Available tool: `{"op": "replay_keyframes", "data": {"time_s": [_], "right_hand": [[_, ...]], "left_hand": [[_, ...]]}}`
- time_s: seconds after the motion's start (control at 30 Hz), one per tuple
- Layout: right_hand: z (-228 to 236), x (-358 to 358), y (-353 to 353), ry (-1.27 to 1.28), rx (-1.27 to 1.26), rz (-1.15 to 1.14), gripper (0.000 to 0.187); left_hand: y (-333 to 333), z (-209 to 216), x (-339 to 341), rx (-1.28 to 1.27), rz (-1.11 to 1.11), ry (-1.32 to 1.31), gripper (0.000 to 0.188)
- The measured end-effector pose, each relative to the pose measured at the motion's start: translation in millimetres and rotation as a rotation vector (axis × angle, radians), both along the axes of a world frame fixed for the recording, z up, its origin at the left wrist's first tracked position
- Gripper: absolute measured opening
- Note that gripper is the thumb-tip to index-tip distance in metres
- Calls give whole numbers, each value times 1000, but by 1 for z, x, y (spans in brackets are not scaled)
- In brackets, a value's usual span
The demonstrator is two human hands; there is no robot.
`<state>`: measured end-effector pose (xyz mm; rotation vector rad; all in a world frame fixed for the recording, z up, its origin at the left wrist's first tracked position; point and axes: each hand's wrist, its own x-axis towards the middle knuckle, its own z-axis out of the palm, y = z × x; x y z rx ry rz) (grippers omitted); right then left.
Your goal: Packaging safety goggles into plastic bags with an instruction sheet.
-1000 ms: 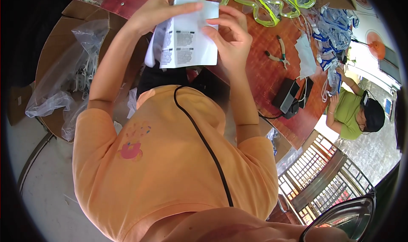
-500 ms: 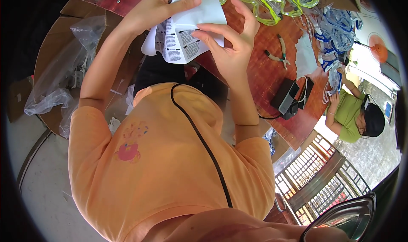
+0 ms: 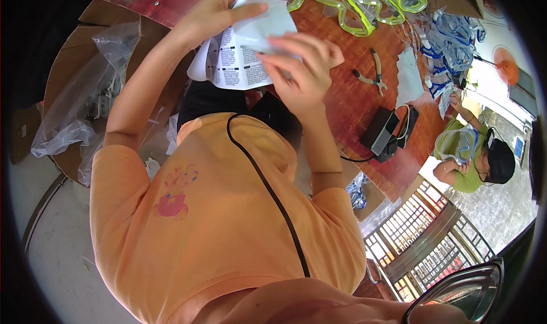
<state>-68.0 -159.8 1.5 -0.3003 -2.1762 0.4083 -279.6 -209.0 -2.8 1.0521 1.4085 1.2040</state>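
Observation:
A white sheet of printed labels (image 3: 233, 68) is held up over the near edge of the red table. It is creased, with its upper part folded over to show a blank side. My left hand (image 3: 219, 11) is closed on its upper left, the thumb lying across the blank part. At the right edge, my right hand (image 3: 302, 73) has its fingers curled and slightly blurred, thumb and forefinger on the paper. Beyond the sheet lie diving masks with yellow-green frames (image 3: 359, 11), partly cut off by the top of the view.
On the red table (image 3: 336, 90) lie pliers (image 3: 376, 76), a white paper (image 3: 409, 79), a black power adapter (image 3: 380, 127) and a pile of blue-and-clear masks (image 3: 450, 36). A co-worker (image 3: 473, 147) holds a mask at the right. A cardboard box (image 3: 74, 90) with plastic bags stands left.
My right hand has shifted slightly down and left, its raised fingers curling in over the sheet. The sheet's lower part has swung slightly. The co-worker has lifted a mask from the pile.

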Motion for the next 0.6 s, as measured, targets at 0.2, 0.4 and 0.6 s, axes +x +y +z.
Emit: {"op": "replay_keyframes", "data": {"time_s": [0.2, 0.4, 0.6], "right_hand": [[-19, 1, 0, 422, -786, 175, 35], [-30, -33, 83, 216, -874, -49, 64], [-43, -53, 98, 118, -790, -67, 59]], "left_hand": [[-23, -42, -14, 186, 3, 617, 32], [-37, -38, 11, 80, -11, 903, 37], [-49, -45, 10, 46, -1, 912, 37]]}}
